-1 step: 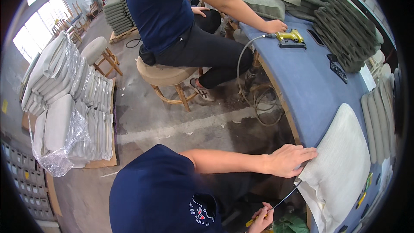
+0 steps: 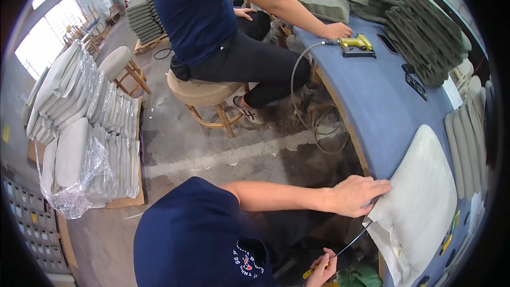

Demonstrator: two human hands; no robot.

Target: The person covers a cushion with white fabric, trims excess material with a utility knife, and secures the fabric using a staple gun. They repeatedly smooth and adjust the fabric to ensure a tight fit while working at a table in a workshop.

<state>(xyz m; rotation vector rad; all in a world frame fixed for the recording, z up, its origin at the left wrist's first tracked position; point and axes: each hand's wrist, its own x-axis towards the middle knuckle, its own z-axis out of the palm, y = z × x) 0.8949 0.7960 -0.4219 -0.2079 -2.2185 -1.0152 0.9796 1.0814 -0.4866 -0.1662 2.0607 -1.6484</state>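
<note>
A pale grey fabric cushion (image 2: 417, 191) lies on the blue table's near part, its corner hanging over the edge. My left hand (image 2: 357, 196) grips that near corner, fingers over the top and thumb lower down. Below it, my right hand (image 2: 322, 269) is closed around the yellow handle of a screwdriver (image 2: 348, 245) with a long thin shaft. The shaft slants up toward the cushion's corner; its tip meets the fabric edge there, and I cannot tell whether it goes under the cover. Loose fabric folds show along the cushion's lower side.
A co-worker (image 2: 212, 32) sits on a round stool (image 2: 202, 89) at the blue table (image 2: 380, 106), one hand beside a yellow staple gun (image 2: 358, 43) with a hose. Dark cushion covers (image 2: 425, 34) are piled at the back. Plastic-wrapped cushions (image 2: 79, 143) stand at left.
</note>
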